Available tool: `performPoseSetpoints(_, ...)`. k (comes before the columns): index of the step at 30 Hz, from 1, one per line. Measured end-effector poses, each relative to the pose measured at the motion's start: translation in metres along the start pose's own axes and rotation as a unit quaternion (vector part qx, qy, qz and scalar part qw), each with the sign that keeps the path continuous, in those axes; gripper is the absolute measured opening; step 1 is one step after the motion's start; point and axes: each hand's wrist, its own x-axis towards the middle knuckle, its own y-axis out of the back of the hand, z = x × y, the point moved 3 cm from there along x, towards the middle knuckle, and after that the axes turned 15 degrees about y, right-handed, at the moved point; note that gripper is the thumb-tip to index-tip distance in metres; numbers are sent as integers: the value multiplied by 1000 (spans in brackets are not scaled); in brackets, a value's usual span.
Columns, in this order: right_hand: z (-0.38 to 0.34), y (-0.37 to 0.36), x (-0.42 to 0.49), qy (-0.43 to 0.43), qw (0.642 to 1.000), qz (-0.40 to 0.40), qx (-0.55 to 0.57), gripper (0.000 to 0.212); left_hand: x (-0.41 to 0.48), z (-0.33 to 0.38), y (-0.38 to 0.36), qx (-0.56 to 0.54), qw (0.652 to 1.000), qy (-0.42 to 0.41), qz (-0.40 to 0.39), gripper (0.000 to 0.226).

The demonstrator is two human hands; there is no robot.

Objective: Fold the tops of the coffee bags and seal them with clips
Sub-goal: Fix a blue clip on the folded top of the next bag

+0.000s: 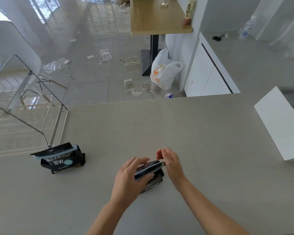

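A broad, matte grey-beige counter [185, 133] filled the lower view, smooth and bare but for two bags. Beyond its far edge lay a glossy tiled floor [95, 48] scattered with clear plastic scraps, a wooden table [153, 17] on a dark pedestal, a white plastic shopping bag [163, 72] with orange print, and white cabinets [205, 77]. A glass panel [24, 92] on metal posts stood off the counter's left corner.

Near the counter's left edge sat a black, glossy coffee bag [64, 162], its top folded over and held by a long pale-blue clip [55, 153].

A second black coffee bag [153, 183] stood between the two hands near the middle front. The left hand [131, 180] lay against its left side, fingers curled over the folded top, where a long dark bar-shaped clip [148, 169] ran across. The right hand [172, 164] sat at the clip's right end, fingers loosely curled; whether they pinched it could not be told.
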Motion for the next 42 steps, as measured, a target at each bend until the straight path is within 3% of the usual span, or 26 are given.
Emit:
performPoseSetpoints(2,-27,-1,1,126,989,39,-74,24,1,-15,7,22,999,12,-22,37)
performPoseSetpoints(3,-43,-6,1,202,972,18,-118,21,1,-22,8,2,999,24,-30,34)
performPoseSetpoints(6,-72,-36,-5,321,901,-152,-249,16,-2,-34,4,-99,990,92,-28,37)
performPoseSetpoints(8,-71,-56,-11,344,849,-235,-327,25,-3,-39,-2,-161,976,141,-25,41)
performPoseSetpoints(10,-62,-64,-17,365,827,-252,-346,33,-5,-44,-7,-204,965,160,-33,56)
performPoseSetpoints(14,-52,-64,-24,413,808,-237,-346,35,-12,-48,-12,-234,960,150,-43,64)
performPoseSetpoints(17,-47,-62,-24,426,805,-251,-328,37,-16,-50,-15,-227,962,151,-15,51)
performPoseSetpoints(20,-47,-60,-23,440,802,-252,-314,37,-16,-47,-16,-186,979,78,15,44)
performPoseSetpoints(22,-46,-62,-23,451,794,-244,-327,36,-15,-48,-16,-157,985,55,42,52)
performPoseSetpoints(25,-43,-67,-26,457,773,-259,-355,34,-13,-60,-15,-133,987,74,52,84)
performPoseSetpoints(28,-43,-68,-28,457,758,-281,-369,33,-13,-69,-20,-122,988,95,-3,80)
performPoseSetpoints(31,-40,-67,-30,442,774,-282,-355,36,-14,-67,-23,-101,993,48,-24,58)
performPoseSetpoints(37,-39,-63,-28,412,815,-256,-318,38,-11,-71,-25,-98,994,46,-36,53)
performPoseSetpoints(39,-43,-65,-21,394,825,-265,-306,36,-6,-66,-18,-94,994,40,-38,41)
performPoseSetpoints(42,-50,-57,-9,342,870,-241,-262,34,-3,-52,-7,-40,999,-4,-30,22)
